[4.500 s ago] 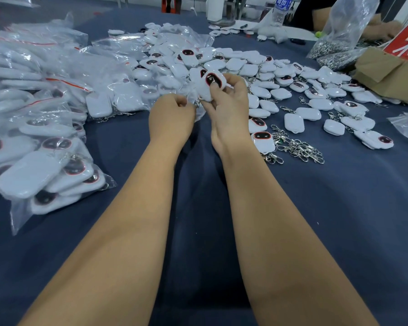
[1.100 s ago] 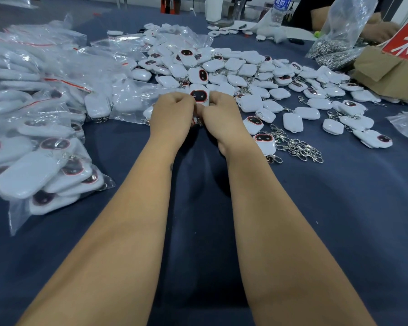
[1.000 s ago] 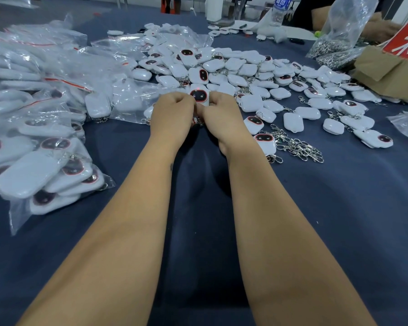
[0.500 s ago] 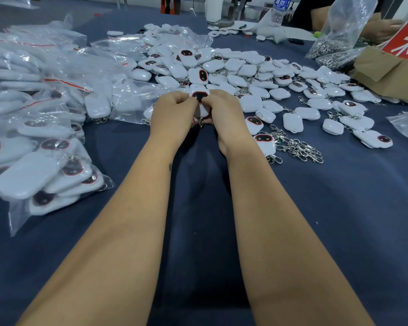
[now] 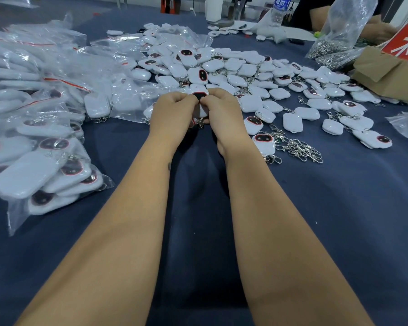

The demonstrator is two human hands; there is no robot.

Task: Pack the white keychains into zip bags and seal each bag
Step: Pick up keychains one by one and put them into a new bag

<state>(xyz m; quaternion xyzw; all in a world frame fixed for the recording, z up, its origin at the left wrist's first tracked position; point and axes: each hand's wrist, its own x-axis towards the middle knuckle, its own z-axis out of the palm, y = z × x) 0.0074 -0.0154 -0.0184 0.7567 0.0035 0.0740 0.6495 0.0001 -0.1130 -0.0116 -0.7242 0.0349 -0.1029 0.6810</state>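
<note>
My left hand (image 5: 172, 111) and my right hand (image 5: 224, 111) meet at the middle of the blue table, fingers curled. Between them they pinch a small zip bag holding a white keychain (image 5: 200, 95) with a dark red-ringed face; its metal clasp hangs below the hands. The bag itself is mostly hidden by my fingers. A wide heap of loose white keychains (image 5: 257, 74) lies just beyond and to the right. Filled zip bags (image 5: 33, 128) with red seal strips are piled on the left.
Loose metal clasps (image 5: 297, 147) lie right of my right wrist. A cardboard box (image 5: 386, 74) and a clear bag of metal rings (image 5: 337, 34) stand at the far right, where another person's hands work. A water bottle (image 5: 279, 8) stands at the back.
Earlier my hands held the keychain higher, apart from the table. They came down and closed together on the bag; in the last half second the fingers shifted slightly along its top.
</note>
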